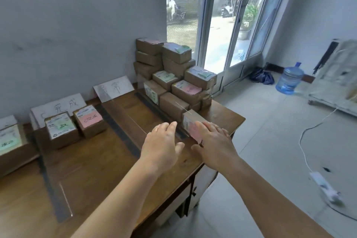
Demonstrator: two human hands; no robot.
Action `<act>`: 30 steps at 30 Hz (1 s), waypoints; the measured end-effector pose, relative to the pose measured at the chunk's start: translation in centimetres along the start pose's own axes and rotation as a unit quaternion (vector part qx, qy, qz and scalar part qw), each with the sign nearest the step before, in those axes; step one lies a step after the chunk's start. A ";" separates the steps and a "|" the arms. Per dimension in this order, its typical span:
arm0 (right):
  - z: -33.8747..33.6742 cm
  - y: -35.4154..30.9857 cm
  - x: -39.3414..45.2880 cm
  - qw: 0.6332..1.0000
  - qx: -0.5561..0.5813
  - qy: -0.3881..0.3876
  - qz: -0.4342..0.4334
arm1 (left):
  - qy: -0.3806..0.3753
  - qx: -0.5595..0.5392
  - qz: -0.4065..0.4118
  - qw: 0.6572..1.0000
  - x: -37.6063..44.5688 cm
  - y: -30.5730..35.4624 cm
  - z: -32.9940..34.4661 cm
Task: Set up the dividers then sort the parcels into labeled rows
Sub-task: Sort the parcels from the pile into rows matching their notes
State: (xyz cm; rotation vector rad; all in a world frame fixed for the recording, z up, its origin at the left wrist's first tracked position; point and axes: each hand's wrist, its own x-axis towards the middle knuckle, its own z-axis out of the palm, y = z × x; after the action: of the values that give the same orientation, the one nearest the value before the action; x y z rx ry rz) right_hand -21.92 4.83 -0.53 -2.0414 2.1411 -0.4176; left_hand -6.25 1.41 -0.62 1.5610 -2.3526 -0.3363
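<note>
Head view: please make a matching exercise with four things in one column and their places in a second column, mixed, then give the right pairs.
Things:
1. water jug
2. parcel stack
3. right hand
4. power strip

Places:
A. on the table's far right end, by the glass door
B. on the floor, at the end of a white cable
C. on the floor near the door, right of the table
D. on the nearest parcel at the table's right edge

Pairs: 1-C, 2-A, 3-D, 4-B
</note>
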 end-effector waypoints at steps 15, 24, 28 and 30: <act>6.3 9.5 10.7 0.991 -0.001 -0.110 0.072 | -0.030 -0.017 -0.024 0.999 10.0 2.6 9.5; 6.6 12.9 12.2 0.980 0.157 -0.051 0.112 | -0.010 -0.089 -0.123 0.988 10.1 4.1 10.7; 4.1 15.3 11.9 0.943 0.304 -0.059 0.123 | -0.036 -0.149 -0.172 0.973 10.0 6.6 11.6; 2.8 16.3 11.7 0.927 0.352 -0.057 0.116 | -0.039 -0.181 -0.189 0.964 10.4 8.3 11.8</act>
State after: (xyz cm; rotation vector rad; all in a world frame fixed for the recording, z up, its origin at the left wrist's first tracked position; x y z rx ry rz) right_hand -37.32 -6.52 -7.22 -1.3608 1.7667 -0.8544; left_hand -21.54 -4.59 -7.44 1.8204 -1.8872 -0.8731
